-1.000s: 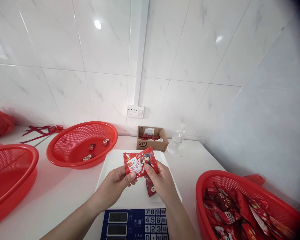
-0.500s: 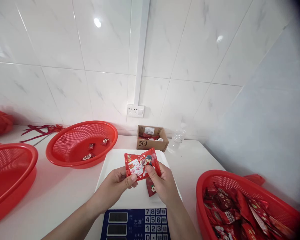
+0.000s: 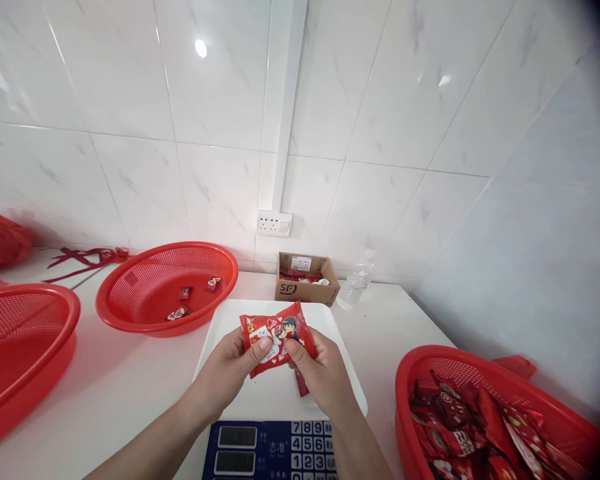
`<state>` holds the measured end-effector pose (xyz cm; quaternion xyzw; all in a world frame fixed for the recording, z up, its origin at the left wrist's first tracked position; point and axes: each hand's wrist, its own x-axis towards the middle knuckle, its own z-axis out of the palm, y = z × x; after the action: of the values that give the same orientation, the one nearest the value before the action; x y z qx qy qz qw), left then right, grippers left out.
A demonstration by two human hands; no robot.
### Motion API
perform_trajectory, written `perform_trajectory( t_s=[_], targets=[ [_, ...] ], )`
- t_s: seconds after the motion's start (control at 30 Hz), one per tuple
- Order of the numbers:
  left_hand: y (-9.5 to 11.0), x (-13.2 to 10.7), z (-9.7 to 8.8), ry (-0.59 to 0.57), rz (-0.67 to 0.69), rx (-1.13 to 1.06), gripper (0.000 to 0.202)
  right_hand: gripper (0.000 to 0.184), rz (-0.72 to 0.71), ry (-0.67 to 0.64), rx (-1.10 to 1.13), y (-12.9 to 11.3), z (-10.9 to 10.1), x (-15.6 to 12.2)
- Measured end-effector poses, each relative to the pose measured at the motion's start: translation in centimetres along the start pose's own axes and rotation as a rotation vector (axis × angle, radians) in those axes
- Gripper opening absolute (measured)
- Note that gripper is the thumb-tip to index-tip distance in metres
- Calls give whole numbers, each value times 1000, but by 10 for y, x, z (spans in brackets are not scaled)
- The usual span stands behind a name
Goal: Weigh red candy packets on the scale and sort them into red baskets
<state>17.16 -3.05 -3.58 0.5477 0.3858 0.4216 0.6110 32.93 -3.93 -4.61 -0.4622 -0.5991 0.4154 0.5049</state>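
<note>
The left hand and right hand are gripping a red packet by its two ends, holding it above the white pan at the lower centre of the frame. Both thumbs are now pressing nearer each other than half a second ago, and the packet is lying slightly farther left; handling appears to be continuing, with no release evident. The thumbs are covering lettering, the right hand is largely hiding a second packet, the display readings are remaining illegible, and the frame is cutting off the left-edge basket
</note>
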Motion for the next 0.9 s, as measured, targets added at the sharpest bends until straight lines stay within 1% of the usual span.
perform_trajectory(
  t_s=[0.1, 0.2, 0.27, 0.4, 0.5, 0.6, 0.7, 0.8, 0.9],
  targets=[
    [0, 1, -2, 8, 24, -6, 42, 37, 33, -51, 83, -3, 0, 0],
    [1, 0, -2, -11, 53, -19, 39, 43, 16, -96, 148, -5, 0, 0],
    [1, -2, -1, -40, 64, -22, 37, 45, 3, -100, 174, -4, 0, 0],
    [-1, -4, 2, -96, 53, -5, 36, 39, 35, -76, 211, 0, -2, 0],
    [-3, -4, 2, -124, 34, 33, 41, 31, 52, -15, 135, 1, -3, 0],
    [-4, -4, 2, -144, 73, 85, 43, 30, 29, 48, 65, 1, -2, 0],
    [-4, -3, 2, -167, 102, 84, 41, 31, 11, 74, 58, 1, -1, 1],
    [-4, -4, 4, -147, 75, 55, 40, 32, 27, 59, 124, 0, 0, 1],
    [-2, -5, 5, -85, 43, 25, 39, 37, 52, -8, 261, -1, 2, 0]
  ],
)
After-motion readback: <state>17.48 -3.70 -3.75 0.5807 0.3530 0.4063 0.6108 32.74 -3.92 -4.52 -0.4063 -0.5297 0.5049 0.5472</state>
